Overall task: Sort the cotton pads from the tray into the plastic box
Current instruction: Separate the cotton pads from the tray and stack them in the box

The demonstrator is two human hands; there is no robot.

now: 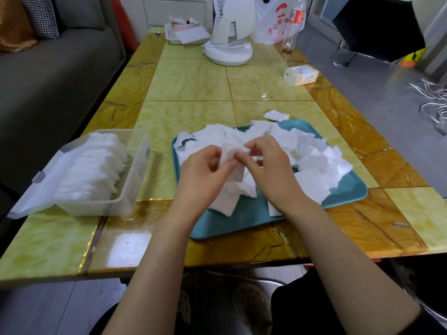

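A teal tray (244, 220) lies in front of me with a loose heap of white square cotton pads (312, 160) on it. Both hands are above the tray's left half. My left hand (205, 172) grips a small stack of cotton pads (228, 157) between thumb and fingers. My right hand (268, 165) pinches the top edge of that same stack from the right. To the left stands a clear plastic box (135, 170) with its lid hinged open, holding a packed row of cotton pads (94, 165). One stray pad (276, 115) lies on the table just behind the tray.
The green and amber table (188, 81) carries a white fan (229, 30), a plastic bag (273, 18), a bottle (294, 22), a small tissue box (301, 74) and a white tray (186, 35) at the back. A grey sofa (55, 68) runs along the left.
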